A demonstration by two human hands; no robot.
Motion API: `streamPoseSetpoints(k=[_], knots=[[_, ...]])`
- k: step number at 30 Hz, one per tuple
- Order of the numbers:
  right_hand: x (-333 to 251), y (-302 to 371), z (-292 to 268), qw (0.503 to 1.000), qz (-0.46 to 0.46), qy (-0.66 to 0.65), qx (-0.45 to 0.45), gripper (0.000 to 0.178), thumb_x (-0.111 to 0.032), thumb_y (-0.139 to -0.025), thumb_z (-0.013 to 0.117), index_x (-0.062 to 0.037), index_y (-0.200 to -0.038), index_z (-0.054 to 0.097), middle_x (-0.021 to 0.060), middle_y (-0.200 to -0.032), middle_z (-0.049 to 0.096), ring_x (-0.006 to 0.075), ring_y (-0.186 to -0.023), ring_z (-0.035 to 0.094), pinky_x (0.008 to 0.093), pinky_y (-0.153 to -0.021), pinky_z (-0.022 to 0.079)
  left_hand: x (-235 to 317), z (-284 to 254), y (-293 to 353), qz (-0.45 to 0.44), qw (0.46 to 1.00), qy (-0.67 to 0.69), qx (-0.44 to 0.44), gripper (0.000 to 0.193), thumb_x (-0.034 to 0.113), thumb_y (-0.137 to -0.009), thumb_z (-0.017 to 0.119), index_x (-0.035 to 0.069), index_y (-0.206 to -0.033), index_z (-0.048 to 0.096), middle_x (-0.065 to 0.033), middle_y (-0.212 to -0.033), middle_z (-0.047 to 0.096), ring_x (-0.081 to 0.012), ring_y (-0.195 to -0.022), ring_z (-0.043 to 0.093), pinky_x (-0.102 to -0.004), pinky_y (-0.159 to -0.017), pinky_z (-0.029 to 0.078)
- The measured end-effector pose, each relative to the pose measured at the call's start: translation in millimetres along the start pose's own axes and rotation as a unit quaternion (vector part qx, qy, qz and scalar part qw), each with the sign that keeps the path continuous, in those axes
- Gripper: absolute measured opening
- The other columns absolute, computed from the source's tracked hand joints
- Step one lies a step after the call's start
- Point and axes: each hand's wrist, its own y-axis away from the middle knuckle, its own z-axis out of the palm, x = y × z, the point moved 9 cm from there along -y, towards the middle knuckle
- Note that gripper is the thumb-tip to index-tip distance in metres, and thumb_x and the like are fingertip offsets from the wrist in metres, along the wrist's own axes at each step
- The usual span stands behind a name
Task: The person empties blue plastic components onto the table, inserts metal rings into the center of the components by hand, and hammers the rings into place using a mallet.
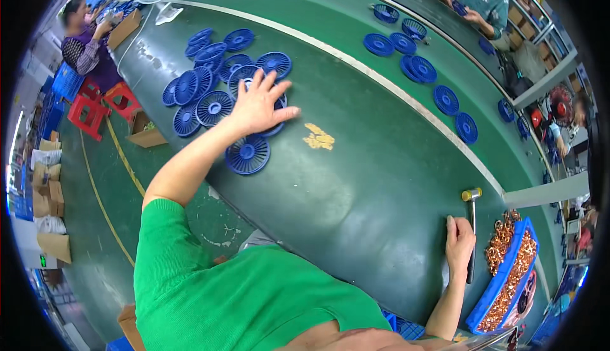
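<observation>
My left hand [259,104] reaches over a pile of blue round slatted grilles [215,107] at the left of the green-topped table. Its fingers are spread, and the palm hides part of the grilles beneath. Nearest me in that pile lies a single grille [247,155]. On the right, my right hand [460,243] rests low at the table with its fingers curled together. Whatever they hold, if anything, is hidden. Right against it lies a hammer [472,195] with a yellow-faced head, and the hand covers part of its dark handle.
A blue bin [508,267] of small copper-coloured parts stands at the right, with a loose heap of copper-coloured rings [502,240] beside it. Beyond a pale divider strip [356,65], more grilles [447,99] lie on a green belt. Other people work at the far left and far right.
</observation>
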Motion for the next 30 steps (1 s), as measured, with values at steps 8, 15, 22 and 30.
streamPoseSetpoints(k=[8, 15, 22, 30], knots=[[-27, 28, 7, 0.993, -0.017, 0.082, 0.084, 0.016, -0.019, -0.093, 0.058, -0.0044, -0.095, 0.064, 0.0148, -0.091, 0.059, 0.0343, -0.081, 0.059, 0.0408, -0.070, 0.048, 92, -14, 59, 0.234, 0.943, 0.231, 0.039, 0.058, 0.044, -0.086, 0.064, 0.016, -0.135, 0.050, -0.0211, -0.145, 0.039, -0.0398, -0.139, 0.028, -0.0541, -0.113, 0.022], [-17, 43, 9, 0.990, 0.089, 0.066, 0.089, 0.020, -0.025, -0.090, 0.063, -0.0064, -0.094, 0.058, 0.0140, -0.090, 0.059, 0.0343, -0.084, 0.060, 0.0416, -0.074, 0.048, 97, -46, 91, 0.277, 0.930, 0.234, 0.053, 0.077, 0.046, -0.074, 0.075, 0.016, -0.138, 0.046, -0.0188, -0.146, 0.037, -0.0390, -0.139, 0.028, -0.0553, -0.112, 0.022], [-59, 58, 3, 0.989, -0.003, -0.017, 0.148, 0.009, -0.013, -0.086, 0.065, -0.0057, -0.091, 0.064, 0.0109, -0.092, 0.064, 0.0304, -0.082, 0.063, 0.0381, -0.071, 0.051, 84, -15, 100, 0.212, 0.960, 0.176, 0.041, 0.061, 0.027, -0.087, 0.063, 0.012, -0.142, 0.041, -0.0212, -0.148, 0.034, -0.0371, -0.139, 0.030, -0.0470, -0.114, 0.024], [-137, 109, -22, 0.941, -0.151, -0.027, 0.301, 0.016, -0.004, -0.075, 0.074, -0.0061, -0.090, 0.067, 0.0065, -0.088, 0.062, 0.0248, -0.078, 0.059, 0.0326, -0.066, 0.048, 123, -51, 128, 0.106, 0.863, 0.465, 0.166, 0.033, 0.023, -0.096, 0.058, 0.005, -0.123, 0.058, -0.0149, -0.103, 0.067, -0.0221, -0.087, 0.066, -0.0337, -0.079, 0.051]])
